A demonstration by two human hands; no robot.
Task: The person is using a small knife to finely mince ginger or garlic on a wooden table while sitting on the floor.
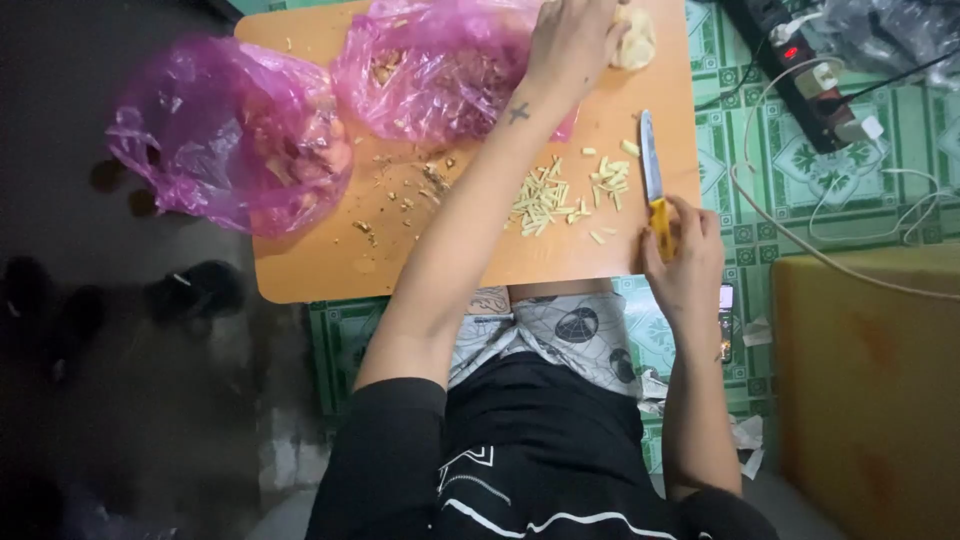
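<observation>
My left hand reaches to the far edge of the orange board, its fingers on a pale lump of ginger beside a pink plastic bag. My right hand is closed around the yellow handle of a small knife, whose blade lies flat on the board and points away from me. A heap of thin pale ginger strips lies just left of the blade.
A second pink bag holding pale pieces hangs over the board's left side. Peel scraps dot the board. A power strip with white cables lies on the green patterned floor. A yellow block stands right. Dark shoes sit left.
</observation>
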